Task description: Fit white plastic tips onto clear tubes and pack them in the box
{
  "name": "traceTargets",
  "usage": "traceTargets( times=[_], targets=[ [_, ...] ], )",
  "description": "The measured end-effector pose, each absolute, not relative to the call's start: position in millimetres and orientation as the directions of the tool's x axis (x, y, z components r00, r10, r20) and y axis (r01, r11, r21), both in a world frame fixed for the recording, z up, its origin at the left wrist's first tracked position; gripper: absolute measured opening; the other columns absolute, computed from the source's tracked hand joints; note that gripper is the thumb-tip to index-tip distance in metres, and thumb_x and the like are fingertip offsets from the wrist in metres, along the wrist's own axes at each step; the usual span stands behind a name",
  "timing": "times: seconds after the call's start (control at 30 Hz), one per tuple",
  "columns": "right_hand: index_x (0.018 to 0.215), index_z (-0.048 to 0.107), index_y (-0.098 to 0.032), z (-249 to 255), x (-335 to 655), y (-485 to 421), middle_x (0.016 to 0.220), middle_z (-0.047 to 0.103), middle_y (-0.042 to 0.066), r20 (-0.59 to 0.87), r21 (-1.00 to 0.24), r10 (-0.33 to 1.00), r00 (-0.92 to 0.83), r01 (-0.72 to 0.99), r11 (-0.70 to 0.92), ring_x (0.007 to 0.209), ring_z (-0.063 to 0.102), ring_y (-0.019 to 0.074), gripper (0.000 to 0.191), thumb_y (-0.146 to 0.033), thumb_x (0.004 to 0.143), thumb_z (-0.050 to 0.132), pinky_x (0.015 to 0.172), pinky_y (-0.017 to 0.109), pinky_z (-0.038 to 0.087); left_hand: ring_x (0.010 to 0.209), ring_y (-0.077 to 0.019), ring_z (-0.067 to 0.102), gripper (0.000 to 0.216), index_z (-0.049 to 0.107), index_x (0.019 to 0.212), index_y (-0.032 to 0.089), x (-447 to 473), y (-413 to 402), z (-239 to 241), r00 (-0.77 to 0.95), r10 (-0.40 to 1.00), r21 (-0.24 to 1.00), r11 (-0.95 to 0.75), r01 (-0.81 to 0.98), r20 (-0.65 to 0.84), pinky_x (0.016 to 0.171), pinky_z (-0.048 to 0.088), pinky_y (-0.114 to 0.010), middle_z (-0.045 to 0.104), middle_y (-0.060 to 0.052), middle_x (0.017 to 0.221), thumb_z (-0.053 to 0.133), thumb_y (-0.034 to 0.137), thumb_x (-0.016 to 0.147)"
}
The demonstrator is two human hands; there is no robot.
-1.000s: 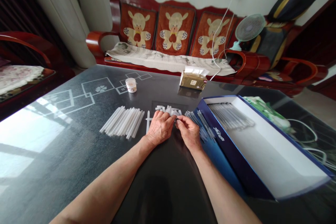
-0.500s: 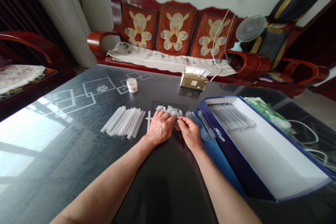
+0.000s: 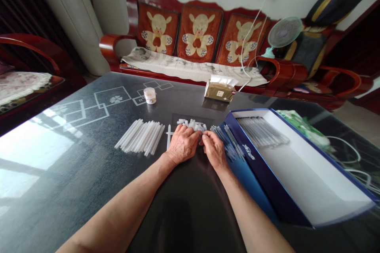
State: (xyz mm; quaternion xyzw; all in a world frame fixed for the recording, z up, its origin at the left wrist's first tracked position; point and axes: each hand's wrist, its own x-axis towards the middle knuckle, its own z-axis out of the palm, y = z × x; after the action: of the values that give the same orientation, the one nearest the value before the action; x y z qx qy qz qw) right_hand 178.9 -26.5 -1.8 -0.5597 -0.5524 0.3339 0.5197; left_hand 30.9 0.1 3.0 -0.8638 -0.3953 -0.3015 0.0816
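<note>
My left hand (image 3: pixel 184 143) is closed, palm down, over a slim white pen barrel (image 3: pixel 168 133) whose pointed end sticks out to its left. Close beside it, my right hand (image 3: pixel 213 148) pinches thumb and fingers together at the barrel's other end; what lies between them is too small to make out. Another white tube (image 3: pixel 169 142) lies just left of my left hand. Short white pen caps (image 3: pixel 191 123) are heaped behind my fingers. Thin pen refills (image 3: pixel 234 142) lie right of my right hand, and a row of white tubes (image 3: pixel 141 136) lies farther left.
A blue box with a white inside (image 3: pixel 299 178) stands at the right, with several thin grey pens (image 3: pixel 263 131) in it. Behind are a tissue pack (image 3: pixel 220 89) and a small round tub (image 3: pixel 150 95). A green plastic bag (image 3: pixel 303 126) and white cable (image 3: pixel 346 148) lie beyond the box.
My right fingers have drawn in slightly and curled closer to my left hand, covering the small dark end seen between them before. The things on the table stay where they were.
</note>
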Motion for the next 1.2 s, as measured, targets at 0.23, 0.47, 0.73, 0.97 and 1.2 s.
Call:
traceTargets(
  times=[0.23, 0.47, 0.73, 0.97, 1.2],
  targets=[
    [0.068, 0.058, -0.021, -1.9, 180.1, -25.1, 0.062, 0.062, 0.003, 0.213, -0.924, 0.961, 0.176, 0.355, 0.140, 0.064, 0.059, 0.0184, 0.035, -0.049, 0.087, 0.050, 0.058, 0.029, 0.045, 0.078, -0.0215, 0.051, 0.032, 0.066, 0.109, 0.020, 31.7, -1.2, 4.4, 0.534, 0.631, 0.093, -0.690, 0.718, 0.563, 0.080, 0.039, -0.038, 0.060, -0.007, 0.081, 0.039, 0.026, 0.094],
    [0.076, 0.060, -0.022, 1.9, 179.0, -27.1, 0.064, 0.063, 0.002, 0.199, -0.947, 0.963, 0.184, 0.291, 0.140, 0.061, 0.058, 0.0182, 0.028, -0.046, 0.086, 0.050, 0.058, 0.029, 0.045, 0.078, -0.0218, 0.052, 0.034, 0.065, 0.114, 0.020, 31.2, 0.1, 3.2, 0.515, 0.647, 0.104, -0.673, 0.732, 0.562, 0.080, 0.040, -0.039, 0.061, -0.007, 0.082, 0.039, 0.028, 0.094],
    [0.066, 0.058, -0.021, -0.5, 179.5, -25.0, 0.061, 0.062, 0.003, 0.216, -0.923, 0.961, 0.171, 0.356, 0.144, 0.063, 0.059, 0.0186, 0.033, -0.046, 0.086, 0.050, 0.058, 0.029, 0.044, 0.078, -0.0216, 0.051, 0.030, 0.066, 0.106, 0.020, 32.4, -1.9, 5.7, 0.542, 0.642, 0.103, -0.691, 0.715, 0.543, 0.081, 0.039, -0.038, 0.060, -0.007, 0.081, 0.039, 0.026, 0.093],
    [0.074, 0.059, -0.021, 1.1, 178.7, -26.5, 0.063, 0.063, 0.002, 0.204, -0.940, 0.961, 0.185, 0.311, 0.140, 0.062, 0.059, 0.0185, 0.031, -0.048, 0.087, 0.049, 0.059, 0.029, 0.046, 0.078, -0.0216, 0.050, 0.032, 0.066, 0.109, 0.020, 31.5, -0.1, 3.3, 0.520, 0.641, 0.105, -0.680, 0.726, 0.564, 0.080, 0.039, -0.038, 0.060, -0.007, 0.081, 0.039, 0.027, 0.094],
    [0.064, 0.057, -0.022, -0.4, 179.8, -25.3, 0.058, 0.060, 0.002, 0.217, -0.925, 0.962, 0.166, 0.351, 0.148, 0.062, 0.057, 0.0184, 0.034, -0.047, 0.086, 0.050, 0.058, 0.028, 0.043, 0.078, -0.0214, 0.051, 0.031, 0.066, 0.108, 0.020, 31.9, -1.9, 5.3, 0.540, 0.644, 0.104, -0.689, 0.718, 0.542, 0.080, 0.039, -0.038, 0.060, -0.007, 0.081, 0.039, 0.026, 0.094]
  ],
)
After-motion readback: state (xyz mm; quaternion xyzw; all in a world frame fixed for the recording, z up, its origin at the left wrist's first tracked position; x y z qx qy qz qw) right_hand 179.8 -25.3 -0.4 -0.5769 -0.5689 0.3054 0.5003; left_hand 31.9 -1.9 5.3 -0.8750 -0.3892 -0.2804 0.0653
